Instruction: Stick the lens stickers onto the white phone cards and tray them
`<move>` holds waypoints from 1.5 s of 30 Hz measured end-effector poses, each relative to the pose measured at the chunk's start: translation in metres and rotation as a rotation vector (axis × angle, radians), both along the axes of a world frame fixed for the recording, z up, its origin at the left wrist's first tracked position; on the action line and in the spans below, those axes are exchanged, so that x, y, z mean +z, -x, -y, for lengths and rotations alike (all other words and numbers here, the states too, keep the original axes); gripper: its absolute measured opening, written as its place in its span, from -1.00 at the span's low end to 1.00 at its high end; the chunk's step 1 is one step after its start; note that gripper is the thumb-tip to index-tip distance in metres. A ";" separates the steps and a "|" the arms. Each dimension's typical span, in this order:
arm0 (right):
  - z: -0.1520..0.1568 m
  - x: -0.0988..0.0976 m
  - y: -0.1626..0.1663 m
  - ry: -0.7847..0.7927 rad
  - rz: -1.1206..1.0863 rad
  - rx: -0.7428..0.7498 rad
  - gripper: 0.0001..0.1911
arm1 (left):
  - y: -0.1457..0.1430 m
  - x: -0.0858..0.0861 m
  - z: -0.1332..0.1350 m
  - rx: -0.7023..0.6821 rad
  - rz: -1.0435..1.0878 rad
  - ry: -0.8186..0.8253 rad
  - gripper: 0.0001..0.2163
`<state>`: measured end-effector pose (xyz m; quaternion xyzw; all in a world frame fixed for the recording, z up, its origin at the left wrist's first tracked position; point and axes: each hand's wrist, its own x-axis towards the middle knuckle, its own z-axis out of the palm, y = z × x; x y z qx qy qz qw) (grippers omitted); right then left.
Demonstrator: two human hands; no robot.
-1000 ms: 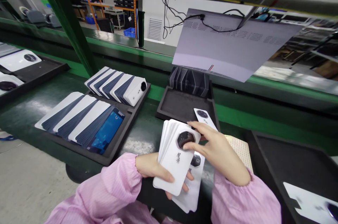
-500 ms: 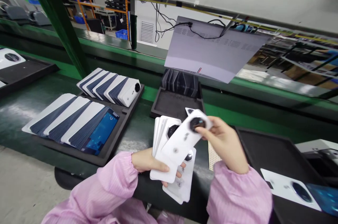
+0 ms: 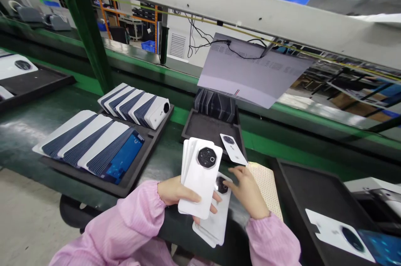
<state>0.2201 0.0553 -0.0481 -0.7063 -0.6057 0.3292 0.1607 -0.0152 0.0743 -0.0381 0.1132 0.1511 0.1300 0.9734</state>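
Observation:
My left hand [image 3: 180, 193] is closed around a fanned stack of thin white phone-back panels [image 3: 199, 186], its thumb lying across the front one. That panel has a dark round camera print. More white phone-back panels [image 3: 216, 228] form a second stack below and behind; the left fingertips show in front of it. My right hand [image 3: 249, 191] is beside this lower stack, thumb and fingers apart, the thumb near the dark camera circle. Whether it touches the panel I cannot tell. A single phone-back panel [image 3: 233, 149] lies at the front right corner of a black tray [image 3: 203, 126].
On the left, a black tray [image 3: 125, 188] carries two fanned rows of phone panels [image 3: 84, 143]. A perforated cream sheet [image 3: 266, 184] lies right of my hand. Another black tray [image 3: 307, 178] is farther right, with a white panel [image 3: 338, 232]. A grey monitor back [image 3: 250, 72] overhangs the bench.
The panel pinched in my right hand has left its fingers; where it went is unclear. That hand has moved down toward the lower stack. My left hand keeps its stack nearly in place.

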 end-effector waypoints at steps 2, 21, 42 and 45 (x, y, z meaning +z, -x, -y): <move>-0.011 0.016 0.006 -0.111 -0.038 -0.027 -0.75 | -0.001 -0.003 0.002 0.000 -0.016 -0.010 -0.59; -0.056 0.059 0.035 -0.040 -0.247 0.192 -0.88 | -0.003 -0.013 0.010 -0.129 -0.267 -0.222 -0.65; -0.037 0.098 -0.013 -0.127 -0.173 0.247 -0.88 | -0.006 -0.003 -0.001 -0.062 0.002 0.108 -0.64; -0.040 0.091 -0.004 -0.127 -0.244 0.207 -0.91 | -0.006 -0.004 -0.001 -0.083 -0.005 0.101 -0.62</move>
